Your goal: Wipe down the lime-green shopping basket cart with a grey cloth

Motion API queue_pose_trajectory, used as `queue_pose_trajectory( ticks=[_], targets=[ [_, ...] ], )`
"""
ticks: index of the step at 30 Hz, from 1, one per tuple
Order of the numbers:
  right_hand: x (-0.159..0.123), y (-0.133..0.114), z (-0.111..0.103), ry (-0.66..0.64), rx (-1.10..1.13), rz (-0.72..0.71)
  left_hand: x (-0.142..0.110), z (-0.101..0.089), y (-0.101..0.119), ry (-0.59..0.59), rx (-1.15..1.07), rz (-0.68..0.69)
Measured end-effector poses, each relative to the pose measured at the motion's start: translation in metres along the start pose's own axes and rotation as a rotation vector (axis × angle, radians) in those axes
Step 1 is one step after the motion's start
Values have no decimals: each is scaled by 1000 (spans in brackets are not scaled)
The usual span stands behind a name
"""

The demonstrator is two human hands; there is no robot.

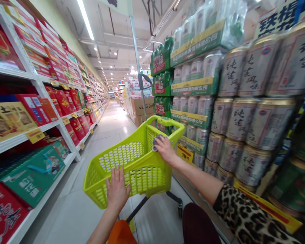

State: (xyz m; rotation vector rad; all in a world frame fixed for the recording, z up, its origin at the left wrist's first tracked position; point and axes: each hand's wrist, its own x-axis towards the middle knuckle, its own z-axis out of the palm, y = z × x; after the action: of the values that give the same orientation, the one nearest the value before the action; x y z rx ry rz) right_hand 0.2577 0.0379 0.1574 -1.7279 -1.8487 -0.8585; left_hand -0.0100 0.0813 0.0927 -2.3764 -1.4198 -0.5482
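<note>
Supermarket aisle (109,128): left hand (117,191) flat, right (165,149) gripping cart (127,159).

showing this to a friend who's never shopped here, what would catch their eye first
The lime-green plastic mesh shopping cart stands out first, mid-view, with the left hand flat on its near side and the right hand on its far rim. On the right tower large gold-topped drink cans; on the left, white shelves hold red gift boxes.
</note>
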Motion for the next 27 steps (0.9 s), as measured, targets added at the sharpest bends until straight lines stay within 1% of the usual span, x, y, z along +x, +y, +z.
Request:
queue_pose_trajectory(
  ticks=[2, 3, 4, 5, 6, 10, 12, 13, 14, 15, 16, 20, 22, 23, 24, 27],
  targets=[
    [4, -23, 11, -28, 17, -111, 0, 1, -3, 9, -3, 11],
    [5, -27, 12, -42, 15, -139, 1, 2, -4, 14, -2, 17],
    [7, -24, 9, -54, 7, -145, 1, 2, -5, 19, 1, 23],
    [8, -17, 4, -64, -8, -128, 1, 3, -7, 24, 5, 29],
    [9, -4, -5, -70, -27, -91, 1, 4, -7, 29, 8, 33],
    [9, 68, -48, -33, -112, 154, 1, 6, -6, 39, 20, 37],
    [7, 91, -59, 1, -140, 243, 1, 4, -4, 31, 20, 31],
    [5, 95, -59, 13, -144, 258, 1, 3, -3, 22, 18, 28],
    [5, 92, -55, 21, -138, 250, 1, 2, -1, 12, 13, 24],
    [4, 84, -48, 23, -125, 223, 1, 0, 0, 0, 6, 20],
    [3, 70, -38, 22, -106, 184, 1, -2, 1, -11, -1, 16],
    [0, -8, 6, -13, -12, -31, 1, -10, 3, -73, -31, -8],
    [-2, -34, 16, -37, 28, -122, 2, -13, 2, -102, -40, -18],
    [-4, -39, 17, -48, 43, -148, 2, -14, 2, -110, -45, -17],
    [-5, -39, 16, -54, 53, -159, 2, -15, 1, -115, -49, -13],
    [-6, -16, 8, -44, 57, -116, 2, -15, -1, -127, -61, 3]
  ],
)
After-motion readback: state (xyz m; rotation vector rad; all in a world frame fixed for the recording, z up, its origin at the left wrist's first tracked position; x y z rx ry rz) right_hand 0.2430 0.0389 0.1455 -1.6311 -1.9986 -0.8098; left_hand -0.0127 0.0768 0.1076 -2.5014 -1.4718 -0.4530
